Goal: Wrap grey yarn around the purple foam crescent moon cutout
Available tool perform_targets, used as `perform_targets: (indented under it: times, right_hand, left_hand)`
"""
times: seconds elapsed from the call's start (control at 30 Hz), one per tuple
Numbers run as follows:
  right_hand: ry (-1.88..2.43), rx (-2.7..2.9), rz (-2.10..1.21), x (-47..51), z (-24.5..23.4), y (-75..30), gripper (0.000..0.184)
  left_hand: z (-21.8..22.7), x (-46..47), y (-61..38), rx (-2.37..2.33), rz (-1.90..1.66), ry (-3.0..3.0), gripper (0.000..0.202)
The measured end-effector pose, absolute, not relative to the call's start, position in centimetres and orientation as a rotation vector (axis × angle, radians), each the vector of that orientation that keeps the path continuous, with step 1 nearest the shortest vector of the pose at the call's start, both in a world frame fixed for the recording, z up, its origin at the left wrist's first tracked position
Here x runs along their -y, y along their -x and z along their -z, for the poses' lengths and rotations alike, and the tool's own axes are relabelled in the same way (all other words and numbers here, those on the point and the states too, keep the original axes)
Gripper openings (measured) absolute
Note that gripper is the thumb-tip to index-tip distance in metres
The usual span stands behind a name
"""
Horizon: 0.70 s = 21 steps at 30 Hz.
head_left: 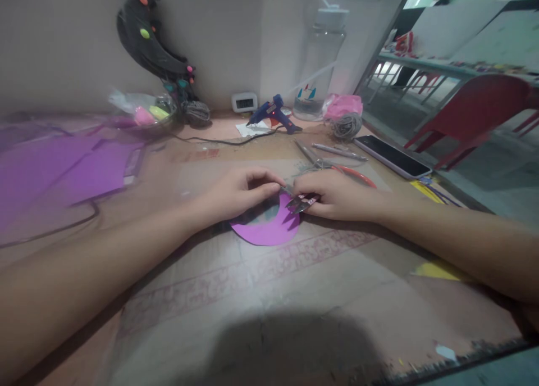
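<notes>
Bare forearms (126,257) reach in over the near edge of a worn tabletop (177,330), framing a purple crescent (269,234) that lies near the middle, between the two hands. Curled around small metal snips (301,204), the right hand (337,194) holds the blades over the crescent's right side. Thumb and forefinger of the left hand (242,194) come together beside its upper right end; whether they pinch anything is too small to tell. Orange-handled scissors (357,174) lie just beyond the right hand, beside a pen (339,151), while a dark-screened phone (393,157) rests along the right edge. Purple sheets (90,167) spread over the far left corner. Toward the far edge stand a white digital clock (245,102), a blue glue gun (273,113) with a red light, and a clear bottle (318,71).
</notes>
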State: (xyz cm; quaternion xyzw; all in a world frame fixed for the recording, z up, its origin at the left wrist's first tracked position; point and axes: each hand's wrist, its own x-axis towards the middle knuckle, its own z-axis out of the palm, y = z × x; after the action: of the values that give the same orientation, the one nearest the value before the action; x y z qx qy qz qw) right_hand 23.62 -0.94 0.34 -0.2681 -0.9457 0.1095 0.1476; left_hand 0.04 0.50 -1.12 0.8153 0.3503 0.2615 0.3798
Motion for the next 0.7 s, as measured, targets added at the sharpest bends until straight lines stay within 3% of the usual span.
perform_targets:
  times: [0.4,0.53,0.7]
  right_hand:
    - [0.785,2.701,-0.376,0.92,-0.30,-23.72,0.007]
    - [0.842,2.526,-0.472,1.16,-0.42,-24.03,0.031]
    - [0.962,2.339,-0.298,0.93,-0.35,-24.05,0.029]
  left_hand:
    - [0.88,-0.41,-0.17,-0.971,-0.712,-2.016,0.029]
    - [0.81,-0.47,-0.20,-0.916,-0.729,-1.945,0.022]
    - [0.55,-0.31,-0.25,-0.910,-0.714,-1.792,0.018]
